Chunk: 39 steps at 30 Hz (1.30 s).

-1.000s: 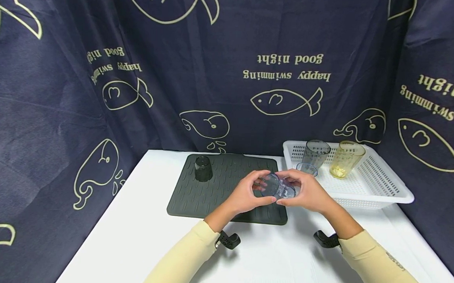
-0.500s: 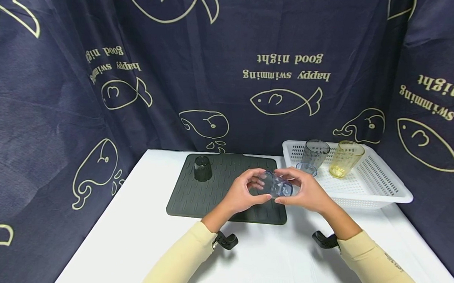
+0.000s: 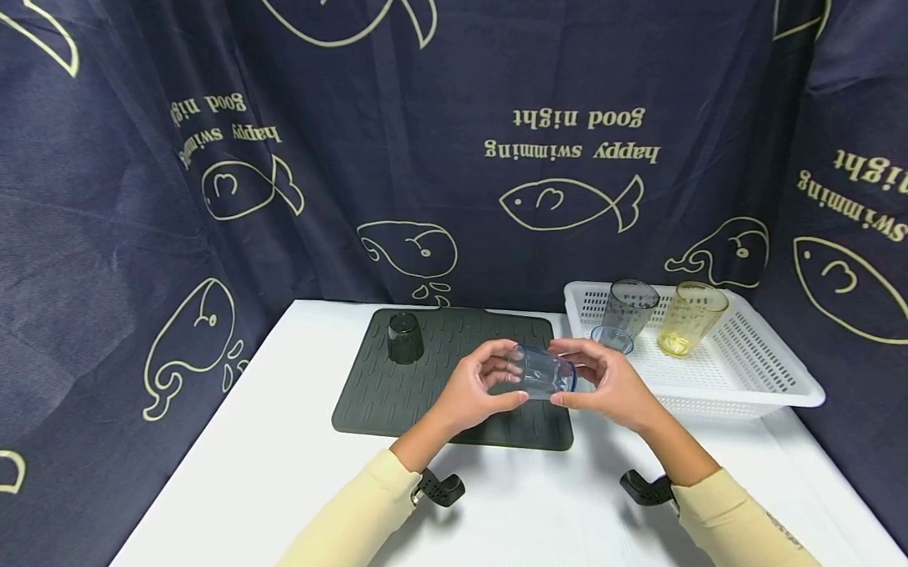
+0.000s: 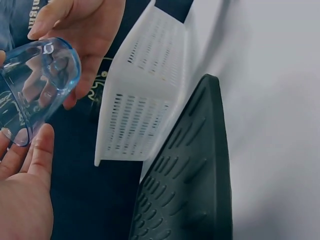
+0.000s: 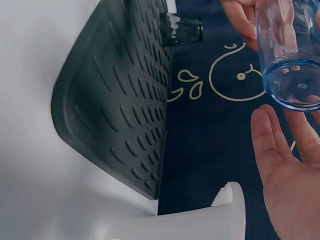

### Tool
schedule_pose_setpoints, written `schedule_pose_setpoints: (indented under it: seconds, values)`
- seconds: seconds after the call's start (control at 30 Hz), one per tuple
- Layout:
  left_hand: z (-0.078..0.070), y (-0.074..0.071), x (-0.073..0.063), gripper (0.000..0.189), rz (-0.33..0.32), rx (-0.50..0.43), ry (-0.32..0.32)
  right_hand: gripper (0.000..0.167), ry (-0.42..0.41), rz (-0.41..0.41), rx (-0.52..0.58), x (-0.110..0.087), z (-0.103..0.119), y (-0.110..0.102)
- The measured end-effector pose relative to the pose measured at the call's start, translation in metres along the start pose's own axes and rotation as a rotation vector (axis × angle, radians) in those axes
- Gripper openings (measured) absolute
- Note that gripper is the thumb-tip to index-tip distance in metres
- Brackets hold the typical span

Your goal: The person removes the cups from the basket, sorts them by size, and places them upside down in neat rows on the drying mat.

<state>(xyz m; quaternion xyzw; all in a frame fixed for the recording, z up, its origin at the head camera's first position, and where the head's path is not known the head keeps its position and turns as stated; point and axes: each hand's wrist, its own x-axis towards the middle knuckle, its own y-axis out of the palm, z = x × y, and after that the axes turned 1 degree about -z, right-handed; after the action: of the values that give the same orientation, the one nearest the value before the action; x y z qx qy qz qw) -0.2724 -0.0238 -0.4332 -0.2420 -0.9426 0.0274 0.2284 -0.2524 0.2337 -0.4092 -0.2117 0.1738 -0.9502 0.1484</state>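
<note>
A clear drinking glass with a blue rim point(image 3: 541, 372) lies sideways in the air over the right part of the dark ribbed mat point(image 3: 458, 404). My left hand point(image 3: 482, 384) grips it near the base, thumb in front and fingers behind. Its mouth faces my right hand point(image 3: 606, 382), whose thumb and fingers stand around the rim end. In the right wrist view the right fingers point(image 5: 267, 135) are stretched out just below the rim. The left wrist view shows the left fingers point(image 4: 37, 155) against the glass wall.
A dark glass point(image 3: 405, 339) stands upside down on the mat's back left. At right, a white perforated basket point(image 3: 784, 380) holds a grey glass point(image 3: 629, 309), a yellow glass point(image 3: 688, 321) and a blue-rimmed glass point(image 3: 612, 340). A navy curtain point(image 3: 389, 136) rises behind the white table point(image 3: 278, 415).
The held glass has turned end for end, its rim swinging from the left side to the right. My left hand has shifted slightly left, while the right hand stays nearly in place.
</note>
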Motion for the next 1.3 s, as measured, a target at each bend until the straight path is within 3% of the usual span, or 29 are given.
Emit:
schedule_pose_setpoints:
  seconds: [0.43,0.77,1.0,1.3]
  values:
    - [0.008,-0.006,-0.012,0.072,-0.023,-0.133,0.075,0.068,-0.050,-0.010,0.175,-0.005,-0.002,0.010]
    - [0.008,-0.008,-0.017,0.073,-0.006,-0.161,0.088,0.067,-0.037,-0.014,0.277,-0.006,-0.004,0.018]
    - [0.006,-0.013,-0.021,0.074,0.001,-0.123,0.068,0.067,-0.005,-0.025,0.343,-0.005,-0.003,0.025]
    - [0.005,-0.023,-0.030,0.088,-0.024,0.046,-0.026,0.069,0.086,-0.067,0.356,0.002,-0.002,0.041]
